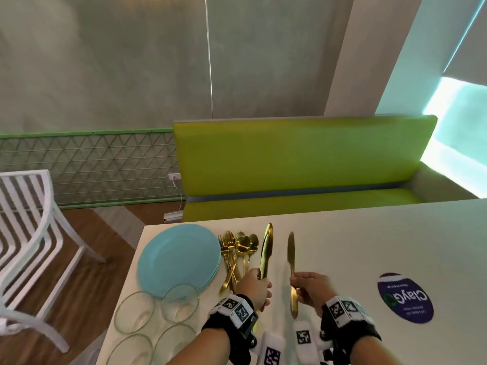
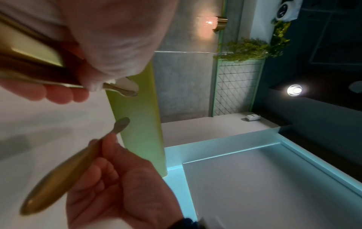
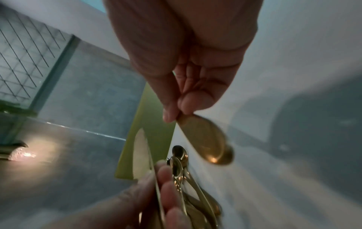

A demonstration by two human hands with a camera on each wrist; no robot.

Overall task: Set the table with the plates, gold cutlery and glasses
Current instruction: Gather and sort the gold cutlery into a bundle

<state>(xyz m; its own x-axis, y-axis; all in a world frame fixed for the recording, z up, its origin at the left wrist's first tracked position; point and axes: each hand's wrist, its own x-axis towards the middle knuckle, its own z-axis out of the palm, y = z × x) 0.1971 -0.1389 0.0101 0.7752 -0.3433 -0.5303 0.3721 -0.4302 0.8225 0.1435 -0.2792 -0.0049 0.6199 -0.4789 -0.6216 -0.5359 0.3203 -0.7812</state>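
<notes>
Gold cutlery is split between my two hands above the white surface: my left hand is curled round the handles of a bunch of knives, their blades pointing away from me toward the far edge, while my right hand pinches a single knife by its handle between thumb and fingertips, blade likewise pointing away. The two hands are close together but not touching, and the single knife sits apart from the bunch, to its right. From the right wrist view the thumb and fingers meet on the rounded end of that knife's handle, which is blurred (I cannot tell how many knives the other hand holds). On the surface just left of my left hand lie the remaining forks and spoons in a loose fan, heads toward the far edge. Left of them sits a stack of turquoise plates near the surface's left corner. Four clear glasses stand in a cluster at the near left, one overlapping the plates' near rim from my viewpoint. A round dark-blue sticker marks the surface to the right of my right hand. Beyond the surface runs a lime-green bench, and a white chair stands at the left on the wooden floor.
</notes>
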